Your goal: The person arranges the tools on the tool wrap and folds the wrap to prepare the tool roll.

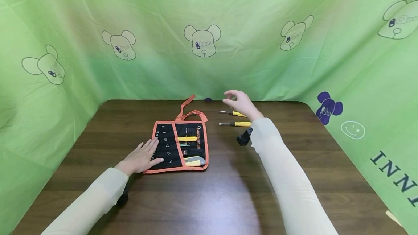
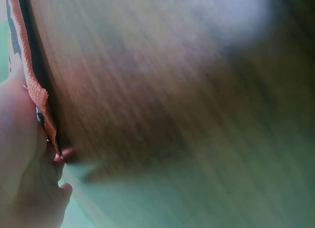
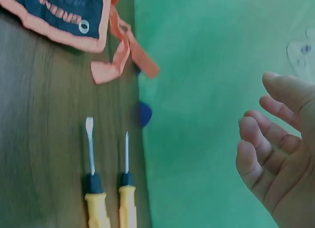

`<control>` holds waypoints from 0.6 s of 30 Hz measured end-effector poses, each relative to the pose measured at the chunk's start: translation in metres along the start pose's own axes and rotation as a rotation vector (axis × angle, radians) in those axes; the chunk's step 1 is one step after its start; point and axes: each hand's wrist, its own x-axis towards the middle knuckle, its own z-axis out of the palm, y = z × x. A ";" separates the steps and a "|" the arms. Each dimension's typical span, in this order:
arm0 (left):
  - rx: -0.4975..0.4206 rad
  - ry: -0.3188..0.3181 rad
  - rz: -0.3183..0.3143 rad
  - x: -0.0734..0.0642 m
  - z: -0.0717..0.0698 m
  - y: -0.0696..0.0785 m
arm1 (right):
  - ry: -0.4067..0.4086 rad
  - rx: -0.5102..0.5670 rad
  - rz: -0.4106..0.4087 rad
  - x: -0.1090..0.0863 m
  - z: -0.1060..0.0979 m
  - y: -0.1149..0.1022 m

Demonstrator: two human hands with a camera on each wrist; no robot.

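My left hand (image 1: pixel 140 158) lies flat on the left part of a black tool pouch (image 1: pixel 168 148) with orange trim, fingers spread and straight. In the pouch's pockets sit a yellow handle (image 1: pixel 187 139), a small wrench (image 1: pixel 186 144) and a yellow-and-grey utility knife (image 1: pixel 195 161). Raised above the table's far right, my right hand (image 1: pixel 241 103) has loosely bent fingers and holds nothing. Beneath and beside it lie two yellow-handled screwdrivers, a larger flat-tipped screwdriver (image 3: pixel 97 208) and a thinner screwdriver (image 3: pixel 127 203), apart from the hand. The left wrist view is blurred.
An orange tie strap (image 1: pixel 189 113) trails from the pouch's far edge. The wooden table (image 1: pixel 209 198) ends at a green curtain (image 1: pixel 163 75) printed with bear heads, which hangs behind and along both sides. A black wrist device (image 1: pixel 244 137) hangs under the right wrist.
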 end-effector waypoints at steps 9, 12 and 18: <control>0.004 0.000 -0.004 0.000 -0.001 0.001 | 0.029 0.025 0.100 -0.010 -0.009 0.042; 0.003 0.001 -0.004 0.000 -0.001 0.001 | 0.039 0.024 0.135 -0.014 -0.010 0.054; 0.003 -0.003 -0.007 0.000 0.000 0.000 | 0.044 0.026 0.173 -0.021 -0.011 0.072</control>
